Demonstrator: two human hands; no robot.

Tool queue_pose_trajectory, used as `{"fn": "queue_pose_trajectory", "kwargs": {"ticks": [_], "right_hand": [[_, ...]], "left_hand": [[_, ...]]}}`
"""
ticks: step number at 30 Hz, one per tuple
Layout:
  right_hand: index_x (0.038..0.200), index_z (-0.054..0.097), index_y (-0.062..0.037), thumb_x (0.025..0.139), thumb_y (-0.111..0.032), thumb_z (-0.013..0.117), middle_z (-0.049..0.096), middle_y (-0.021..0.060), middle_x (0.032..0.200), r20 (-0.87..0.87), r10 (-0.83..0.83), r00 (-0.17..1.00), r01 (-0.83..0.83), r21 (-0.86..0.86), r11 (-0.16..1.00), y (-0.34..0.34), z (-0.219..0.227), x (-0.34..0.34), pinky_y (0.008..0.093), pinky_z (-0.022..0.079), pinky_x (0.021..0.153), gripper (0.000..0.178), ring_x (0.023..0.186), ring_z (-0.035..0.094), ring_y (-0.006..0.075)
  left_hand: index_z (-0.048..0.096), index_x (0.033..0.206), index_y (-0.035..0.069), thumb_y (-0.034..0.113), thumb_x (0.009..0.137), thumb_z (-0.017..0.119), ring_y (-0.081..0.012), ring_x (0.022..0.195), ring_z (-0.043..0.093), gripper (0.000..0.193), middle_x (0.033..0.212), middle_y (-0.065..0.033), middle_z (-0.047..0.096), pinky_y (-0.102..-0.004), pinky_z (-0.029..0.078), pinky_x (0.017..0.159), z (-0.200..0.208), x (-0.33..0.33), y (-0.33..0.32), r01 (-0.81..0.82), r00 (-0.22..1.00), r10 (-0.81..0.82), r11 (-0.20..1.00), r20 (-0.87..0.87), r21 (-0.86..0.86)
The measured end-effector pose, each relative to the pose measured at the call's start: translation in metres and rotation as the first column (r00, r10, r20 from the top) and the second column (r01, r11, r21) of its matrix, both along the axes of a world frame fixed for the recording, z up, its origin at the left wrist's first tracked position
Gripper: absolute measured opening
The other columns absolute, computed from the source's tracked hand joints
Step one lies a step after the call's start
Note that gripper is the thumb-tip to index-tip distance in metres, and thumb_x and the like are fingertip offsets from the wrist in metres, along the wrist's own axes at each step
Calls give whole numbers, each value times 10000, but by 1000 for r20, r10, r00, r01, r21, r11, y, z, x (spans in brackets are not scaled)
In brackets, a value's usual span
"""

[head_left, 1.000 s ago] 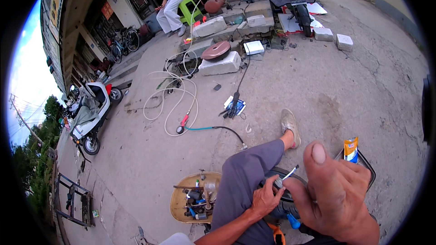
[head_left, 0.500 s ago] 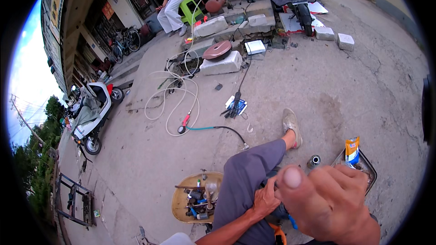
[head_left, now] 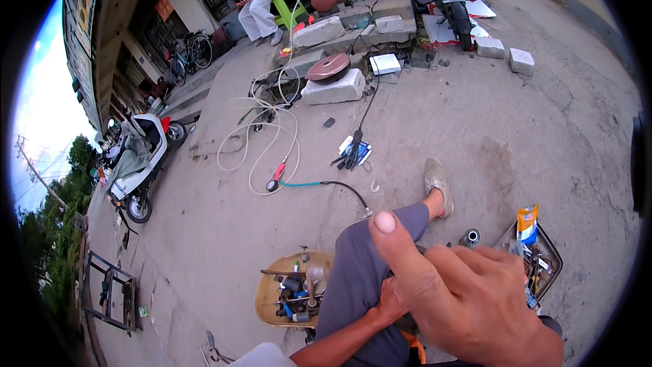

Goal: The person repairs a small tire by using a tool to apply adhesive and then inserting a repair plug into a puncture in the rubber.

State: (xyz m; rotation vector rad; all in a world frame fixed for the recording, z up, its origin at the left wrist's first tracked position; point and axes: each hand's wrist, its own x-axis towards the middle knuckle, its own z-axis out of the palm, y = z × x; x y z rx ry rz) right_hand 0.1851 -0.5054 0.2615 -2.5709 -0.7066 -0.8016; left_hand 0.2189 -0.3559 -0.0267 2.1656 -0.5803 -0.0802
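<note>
Seated worker, outdoors on concrete, both hands meeting low at the bent leg in grey trousers. Right hand stood large in front, thumb stretched out and up, fingers curled inward; could not tell whether they pinched anything. Left hand lay behind it at the thigh, fingertips covered, so its grip could not be told either.

The piece under the hands was hidden; best placing was behind the right hand, beside the knee. An orange object showed just below, only partly in view. Nearest loose thing was a small open-mouthed container on the ground beyond the right knuckles. Next to that, a tray of small parts with a yellow-and-blue pouch at its far end.

On working well, my judgement: the left hand suited steadying, braced against the leg, with the right free for fine moves. Turning the right wrist aside would have opened a sight line to the contact point. Light, even thumb pressure seemed wiser than force. The container wanted care, since a backward sweep of the knuckles could have tipped it. Tool basin sat on the left, within easy left-hand reach.
</note>
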Motion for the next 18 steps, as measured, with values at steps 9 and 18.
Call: {"fn": "queue_pose_trajectory", "kwargs": {"ticks": [9, 18], "right_hand": [[1601, 427, -244, 845, -97, 679, 543, 15, 775, -51, 53, 997, -41, 223, 974, 11, 21, 1, 374, 502, 544, 811, 623, 614, 226], [1507, 493, -102, 825, -104, 757, 568, 26, 740, -55, -10, 998, 19, 164, 986, 10, -8, 3, 365, 473, 499, 731, 569, 605, 206]], "left_hand": [[366, 1518, -13, 136, 951, 612, -497, 998, 609, 636, 1213, -297, 643, -579, 455, 865, -8, 3, -8, 33, 999, -33, 998, -7, -60], [393, 1505, 26, 125, 944, 607, -483, 1029, 614, 608, 1217, -284, 643, -565, 462, 881, 2, 4, -4, 93, 996, -93, 986, 6, -142]]}}
